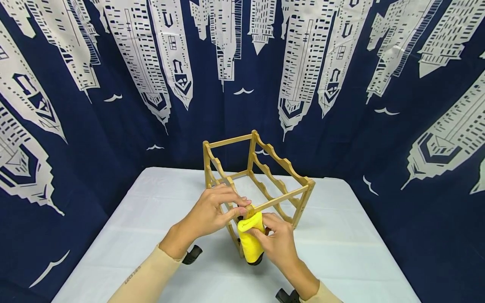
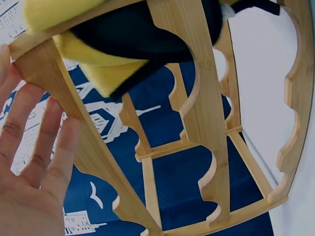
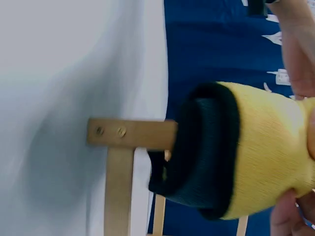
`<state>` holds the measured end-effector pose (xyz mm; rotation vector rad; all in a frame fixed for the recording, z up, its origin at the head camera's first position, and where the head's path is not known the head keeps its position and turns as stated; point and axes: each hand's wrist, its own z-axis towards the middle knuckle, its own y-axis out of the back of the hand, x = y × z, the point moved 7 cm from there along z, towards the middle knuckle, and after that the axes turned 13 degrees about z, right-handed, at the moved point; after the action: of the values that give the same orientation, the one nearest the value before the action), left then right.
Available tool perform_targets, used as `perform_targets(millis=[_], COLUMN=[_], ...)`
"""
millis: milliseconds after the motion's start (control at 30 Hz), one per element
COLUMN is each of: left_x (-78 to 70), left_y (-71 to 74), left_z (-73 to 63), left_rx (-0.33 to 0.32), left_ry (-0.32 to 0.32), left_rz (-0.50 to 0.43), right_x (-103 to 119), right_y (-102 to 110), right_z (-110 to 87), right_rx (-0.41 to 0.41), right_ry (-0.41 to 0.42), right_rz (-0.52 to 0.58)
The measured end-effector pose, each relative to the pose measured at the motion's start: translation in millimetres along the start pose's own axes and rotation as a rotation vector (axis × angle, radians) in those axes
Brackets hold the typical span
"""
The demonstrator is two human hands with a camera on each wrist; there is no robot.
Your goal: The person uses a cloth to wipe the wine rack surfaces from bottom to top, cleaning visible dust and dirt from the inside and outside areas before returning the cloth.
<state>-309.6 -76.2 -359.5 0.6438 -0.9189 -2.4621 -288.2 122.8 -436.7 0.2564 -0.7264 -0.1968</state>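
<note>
While your L hand [image 1: 215, 210] pinches the near top corner of the rack [image 1: 281, 198], thumb opposite fingers, prob. to steady it on the table [image 1: 341, 256], your R hand [image 1: 278, 242] grips the yellow cloth [image 1: 250, 249], thumb on its front face nr the upper edge. The cloth hangs at that same corner, approx. alongside the near leg, its dark-lined end [image 3: 204, 152] down. Can't tell if it's round the leg or just in front. The R grip sits high, prob. so the lower end hangs loose. The rack stands upright w/ that corner toward you, presumably so both hands can reach it.
</note>
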Motion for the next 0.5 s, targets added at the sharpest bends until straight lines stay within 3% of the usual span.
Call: perform_targets(millis=[333, 500], left_x=[-6.3, -9.2], left_y=[1.2, 0.2], left_z=[-2.1, -0.6], left_rx=[-0.001, -0.010], left_ry=[0.051, 0.047], left_rz=[0.052, 0.038], right_x=[-31, -48], right_y=[-20, -26], right_z=[-23.1, -29.9], right_rx=[0.271, 0.362], right_ry=[-0.212, -0.284], right_rz=[-0.161, -0.156])
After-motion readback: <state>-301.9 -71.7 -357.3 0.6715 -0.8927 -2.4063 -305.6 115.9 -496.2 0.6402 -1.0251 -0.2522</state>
